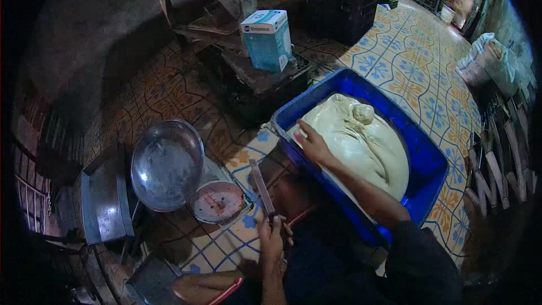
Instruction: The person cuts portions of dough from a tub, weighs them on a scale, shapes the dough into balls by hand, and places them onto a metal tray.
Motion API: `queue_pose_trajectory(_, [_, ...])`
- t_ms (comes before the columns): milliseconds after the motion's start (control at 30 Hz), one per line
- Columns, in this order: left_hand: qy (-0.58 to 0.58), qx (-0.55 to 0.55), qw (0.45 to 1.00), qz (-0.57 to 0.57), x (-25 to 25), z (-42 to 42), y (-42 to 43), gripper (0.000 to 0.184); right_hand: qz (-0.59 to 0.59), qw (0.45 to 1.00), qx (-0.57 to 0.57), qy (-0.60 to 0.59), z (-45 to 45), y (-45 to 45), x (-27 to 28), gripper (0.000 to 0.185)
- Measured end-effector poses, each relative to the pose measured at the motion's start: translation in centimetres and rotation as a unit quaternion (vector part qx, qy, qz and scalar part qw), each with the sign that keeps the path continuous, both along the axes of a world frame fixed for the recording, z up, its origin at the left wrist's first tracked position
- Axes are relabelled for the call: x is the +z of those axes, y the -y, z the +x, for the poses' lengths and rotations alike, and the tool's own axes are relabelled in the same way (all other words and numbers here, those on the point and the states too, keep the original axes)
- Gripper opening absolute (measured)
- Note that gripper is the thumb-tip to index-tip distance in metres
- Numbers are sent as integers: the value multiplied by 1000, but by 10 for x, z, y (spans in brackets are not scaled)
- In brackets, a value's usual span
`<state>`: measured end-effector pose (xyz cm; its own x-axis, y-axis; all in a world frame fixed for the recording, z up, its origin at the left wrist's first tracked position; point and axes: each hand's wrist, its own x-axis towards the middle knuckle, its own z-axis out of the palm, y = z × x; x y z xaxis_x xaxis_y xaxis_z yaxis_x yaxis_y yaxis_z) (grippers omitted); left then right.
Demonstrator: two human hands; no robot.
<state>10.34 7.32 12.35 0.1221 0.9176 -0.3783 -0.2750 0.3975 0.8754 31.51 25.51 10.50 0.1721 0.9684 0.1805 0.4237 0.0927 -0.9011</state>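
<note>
A large mass of pale dough (361, 135) fills much of a blue plastic tub (432, 183), with a small lump on its top. My right hand (314, 144) reaches across the tub to the dough's left edge, near the rim, fingers apart and holding nothing. Low in the middle, my left hand (271, 237) is wrapped round the handle of a knife (261, 187). Its long blade points up and away, left of the tub and apart from the dough.
A dial scale (217, 201) bears a round metal bowl (167, 164) on the left, beside a metal tray (105, 203). Behind stands a blue-and-white box (268, 42) on a dark crate (248, 99). Stacked crates (341, 3) are farther back; metal pieces (499, 164) lie at right.
</note>
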Motion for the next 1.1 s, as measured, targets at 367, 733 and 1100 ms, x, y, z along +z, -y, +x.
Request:
queue_pose_trajectory(367, [5, 14, 998, -53, -1, -4, 6, 23, 168, 897, 368, 176, -25, 119, 40, 45])
queue_pose_trajectory(733, [-30, -100, 994, -19, 41, 10, 39, 26, -92, 947, 240, -195, -29, 160, 53, 41])
queue_pose_trajectory(1100, [-183, -167, 969, 6, 42, 68, 49, 30, -191, 874, 63, -443, 10, 179, 49, 26])
